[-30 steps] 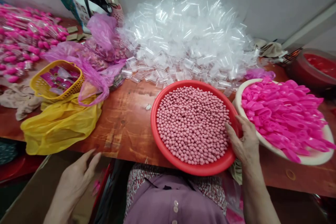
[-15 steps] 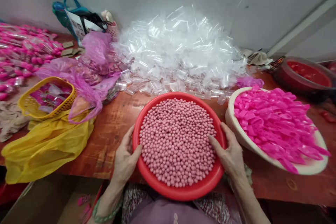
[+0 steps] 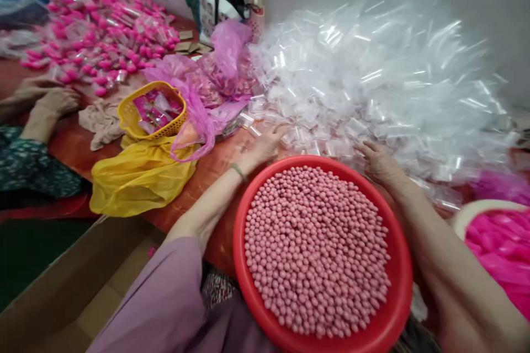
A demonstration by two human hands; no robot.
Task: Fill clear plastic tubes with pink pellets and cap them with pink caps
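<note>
A red bowl (image 3: pixel 239 265) heaped with small pink beads (image 3: pixel 314 242) sits at the table's near edge, right in front of me. Both my arms reach past it, one on each side. My left hand (image 3: pixel 267 143) lies at the front edge of a big pile of clear plastic pieces (image 3: pixel 393 83), fingers stretched toward it. My right hand (image 3: pixel 379 162) rests palm down on the same pile just beyond the bowl's far rim, fingers loosely apart. Neither hand visibly holds anything; the picture is slightly smeared.
A white bowl (image 3: pixel 476 209) of bright pink scoops (image 3: pixel 501 248) stands at the right. Left of me lie a yellow basket (image 3: pixel 136 121), a yellow bag (image 3: pixel 136 182), pink plastic bags (image 3: pixel 223 60) and a heap of packed pink items (image 3: pixel 99 33). Another person's hands (image 3: pixel 45 99) rest at the far left. A cardboard box (image 3: pixel 62 287) sits below.
Both hands have let go of the red bowl's sides and reached forward to the clear plastic pile. My view has swung left and closer; another person's hands now show.
</note>
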